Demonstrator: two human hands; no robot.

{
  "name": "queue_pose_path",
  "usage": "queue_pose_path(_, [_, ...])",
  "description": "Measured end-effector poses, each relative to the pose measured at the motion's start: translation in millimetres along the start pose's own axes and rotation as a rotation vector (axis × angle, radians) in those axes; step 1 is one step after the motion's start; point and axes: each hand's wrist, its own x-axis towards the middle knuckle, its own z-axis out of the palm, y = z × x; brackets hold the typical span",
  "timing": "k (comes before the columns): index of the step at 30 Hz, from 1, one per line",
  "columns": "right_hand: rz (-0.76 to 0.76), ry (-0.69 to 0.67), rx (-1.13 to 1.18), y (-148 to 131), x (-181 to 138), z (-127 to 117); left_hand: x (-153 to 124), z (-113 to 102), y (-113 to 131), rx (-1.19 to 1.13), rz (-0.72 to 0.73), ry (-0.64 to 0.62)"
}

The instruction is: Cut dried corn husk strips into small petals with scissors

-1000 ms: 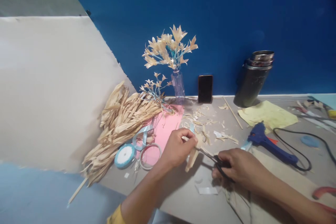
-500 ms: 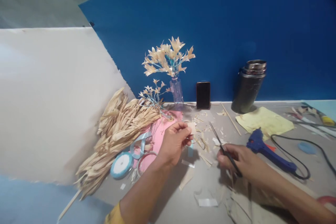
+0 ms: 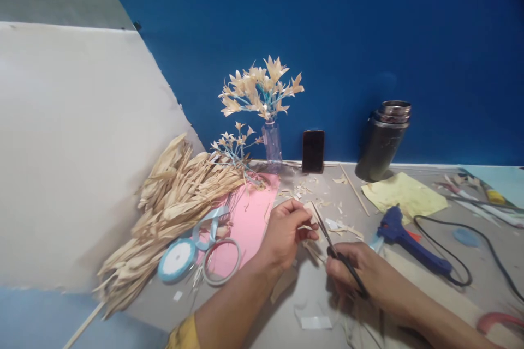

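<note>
My left hand (image 3: 286, 232) pinches a small piece of pale corn husk (image 3: 310, 209) between thumb and fingers. In my right hand (image 3: 355, 268) is a pair of black-handled scissors (image 3: 324, 227), its blades pointing up and left to the husk's right edge. The blades look nearly closed; whether they bite into the husk I cannot tell. Cut scraps (image 3: 301, 191) lie scattered on the table behind both hands. A blue glue gun (image 3: 413, 242) rests just right of my right hand.
At left, a bundle of dried husks (image 3: 176, 207) lies by a blue ribbon spool (image 3: 177, 260), a tape roll (image 3: 221, 262) and pink paper (image 3: 257, 207). Behind stand husk flowers (image 3: 262, 90) in a clear bottle (image 3: 272, 147), a phone (image 3: 313, 151) and a dark flask (image 3: 380, 144). Yellow paper (image 3: 405, 193) lies at right.
The scissors have moved left and come up to the husk piece. My left hand has shifted slightly right and down, still pinching the husk. The whole view has shifted a little.
</note>
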Motion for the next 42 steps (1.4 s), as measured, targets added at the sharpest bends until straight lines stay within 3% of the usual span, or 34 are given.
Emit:
queue_pose_path(11, [0.109,0.097,0.002,-1.9,1.0,1.3,-0.5,-1.0,-1.7,-0.01,0.017,0.012])
queue_pose_path(19, [0.137,0.056,0.158,5.7,1.5,0.9,-2.1,-7.6,-1.1,0.026,-0.025,0.005])
queue_pose_path(26, [-0.055,0.303,0.363,4.5,3.1,-2.2,-9.9,-4.2,-16.6,0.049,-0.114,-0.048])
queue_pose_path(31, [-0.088,0.423,0.355,1.2,0.3,-6.2,-16.1,1.9,-23.8,-0.009,-0.241,-0.127])
queue_pose_path(36, [-0.102,0.346,0.311,2.8,-0.5,-9.5,-16.0,2.4,-24.5,0.121,-0.177,-0.147])
queue_pose_path(42, [-0.099,0.348,0.404,2.7,-0.2,-10.0,-15.6,3.7,-29.1,0.031,-0.213,-0.162])
